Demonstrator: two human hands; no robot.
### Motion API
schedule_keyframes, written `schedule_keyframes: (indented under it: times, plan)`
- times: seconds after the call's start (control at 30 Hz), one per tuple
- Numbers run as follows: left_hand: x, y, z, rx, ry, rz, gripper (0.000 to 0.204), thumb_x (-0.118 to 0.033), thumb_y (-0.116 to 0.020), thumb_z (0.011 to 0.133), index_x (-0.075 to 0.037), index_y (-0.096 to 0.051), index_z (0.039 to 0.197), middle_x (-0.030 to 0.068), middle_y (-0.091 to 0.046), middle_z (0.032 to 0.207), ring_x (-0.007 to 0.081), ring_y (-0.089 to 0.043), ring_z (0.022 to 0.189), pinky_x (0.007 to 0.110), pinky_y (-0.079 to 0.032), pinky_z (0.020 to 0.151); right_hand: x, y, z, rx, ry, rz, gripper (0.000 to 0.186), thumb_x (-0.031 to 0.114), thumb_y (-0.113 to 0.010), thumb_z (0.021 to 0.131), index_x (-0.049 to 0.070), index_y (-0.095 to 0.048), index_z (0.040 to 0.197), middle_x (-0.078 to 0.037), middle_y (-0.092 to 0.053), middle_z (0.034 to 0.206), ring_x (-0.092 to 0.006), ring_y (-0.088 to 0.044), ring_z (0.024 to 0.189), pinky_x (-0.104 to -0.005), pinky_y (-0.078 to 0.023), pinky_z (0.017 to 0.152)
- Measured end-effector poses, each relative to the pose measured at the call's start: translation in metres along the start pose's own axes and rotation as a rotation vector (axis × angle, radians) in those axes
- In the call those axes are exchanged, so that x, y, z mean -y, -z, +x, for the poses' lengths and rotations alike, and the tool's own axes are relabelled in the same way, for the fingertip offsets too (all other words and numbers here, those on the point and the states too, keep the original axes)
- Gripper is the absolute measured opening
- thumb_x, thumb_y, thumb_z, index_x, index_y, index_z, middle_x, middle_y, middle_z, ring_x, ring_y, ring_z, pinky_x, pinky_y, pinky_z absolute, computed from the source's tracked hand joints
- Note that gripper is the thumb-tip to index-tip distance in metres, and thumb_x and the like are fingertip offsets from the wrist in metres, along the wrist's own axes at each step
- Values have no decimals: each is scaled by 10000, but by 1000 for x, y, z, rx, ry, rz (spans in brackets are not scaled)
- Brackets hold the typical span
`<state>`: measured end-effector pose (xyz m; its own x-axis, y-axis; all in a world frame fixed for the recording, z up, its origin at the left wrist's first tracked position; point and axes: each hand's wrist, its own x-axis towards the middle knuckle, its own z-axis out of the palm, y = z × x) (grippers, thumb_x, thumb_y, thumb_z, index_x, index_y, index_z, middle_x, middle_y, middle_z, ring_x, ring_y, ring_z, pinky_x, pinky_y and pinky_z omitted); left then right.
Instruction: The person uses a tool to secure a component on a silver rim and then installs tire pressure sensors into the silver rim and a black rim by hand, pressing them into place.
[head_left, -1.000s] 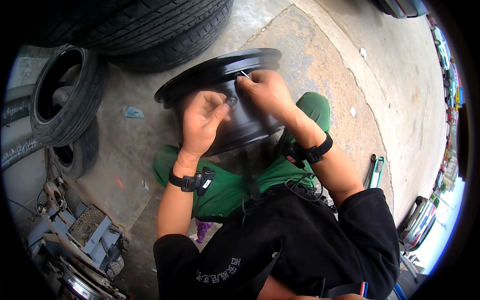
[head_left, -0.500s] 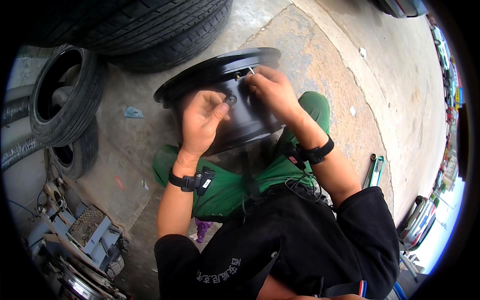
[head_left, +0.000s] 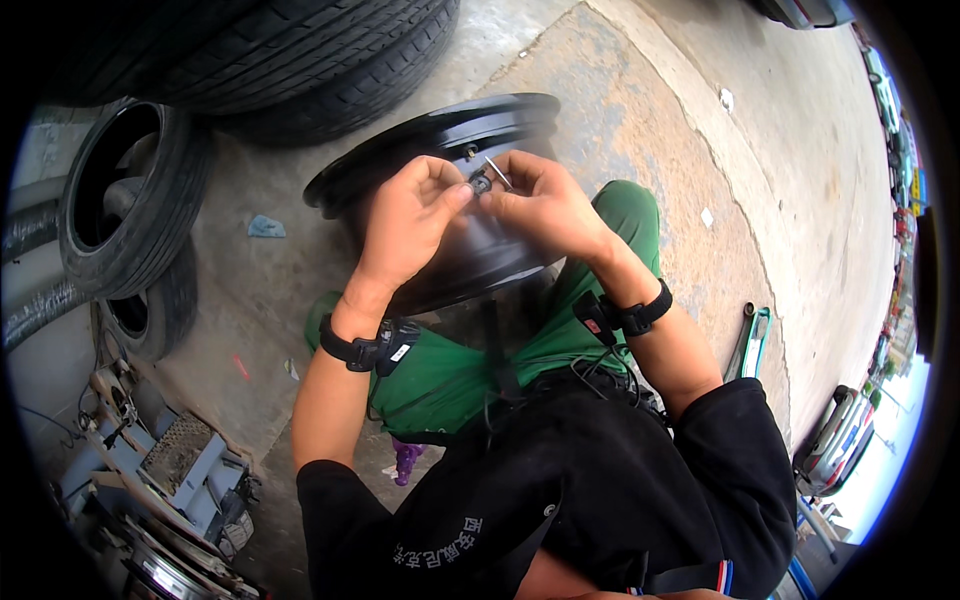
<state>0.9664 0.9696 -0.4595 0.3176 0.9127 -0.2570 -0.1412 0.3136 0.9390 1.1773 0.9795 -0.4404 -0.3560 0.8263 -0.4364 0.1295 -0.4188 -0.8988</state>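
Observation:
A black wheel rim (head_left: 420, 280) rests tilted between my green-trousered legs, with a small brass-coloured fitting (head_left: 471, 151) in its upper side. My left hand (head_left: 410, 220) is closed on a small dark ring-like part (head_left: 478, 183), thumb and fingertips pinching it over the rim. My right hand (head_left: 540, 210) meets it from the right, fingers closed round a thin silver rod-like tool (head_left: 496, 168), thumb at the small part. The fingertips of both hands are close together, so exact contact is hard to make out.
Large tyres (head_left: 300, 60) are at the upper left, more tyres (head_left: 95, 260) along the left wall. Grey metal machinery (head_left: 180, 460) is at the lower left, a teal-handled tool (head_left: 755, 340) on the floor at right. A purple object (head_left: 405, 460) lies below me. Parked cars (head_left: 835, 435) line the right.
My left hand has moved up and right with the small part. My right hand has come down from the brass fitting with the thin tool, so the two hands now meet.

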Motion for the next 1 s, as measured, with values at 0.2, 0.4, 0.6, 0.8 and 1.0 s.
schedule_keyframes:
  times: [0.2, 0.4, 0.6, 0.8, 1.0]
  plan:
    - [0, -3, 2, 14, 6, 45, 170, 37, -633, 983, 30, -591, 1147, 51, -652, 1028, 97, -639, 935, 267, -573, 803, -3, -2, 0, -114, 33, -103, 234, 180, -776, 914, 2, -686, 1036, 41, -609, 805, -46, -519, 741, -246, -445, 648]
    - [9, -7, 4, -71, -68, 71, 214, 76, -620, 972, 39, -584, 1179, 63, -658, 1070, 104, -650, 969, 261, -573, 813, 0, 0, 7, -109, 0, -96, 245, 217, -779, 915, 6, -704, 1014, 30, -625, 790, -52, -518, 733, -261, -457, 651]
    - [12, -10, 2, -86, -104, 81, 247, 74, -628, 969, 36, -601, 1212, 75, -674, 1116, 111, -665, 986, 259, -576, 800, 0, -4, 7, -166, 47, -177, 268, 240, -784, 902, -10, -702, 955, -2, -625, 739, -73, -532, 711, -285, -469, 643]
    - [6, -13, 2, -155, -196, 249, 278, 104, -654, 932, 39, -663, 1202, 81, -671, 1185, 113, -669, 990, 253, -582, 809, -11, -15, 8, -329, 133, -344, 335, 284, -767, 901, -34, -663, 876, -105, -612, 675, -163, -551, 618, -350, -477, 603]
    - [7, -19, 4, -237, -332, 377, 344, 155, -684, 867, 31, -690, 1188, 105, -666, 1227, 136, -679, 990, 251, -609, 804, -7, -17, 10, -383, 152, -436, 371, 315, -746, 913, -37, -646, 848, -175, -613, 642, -298, -607, 576, -405, -486, 588]
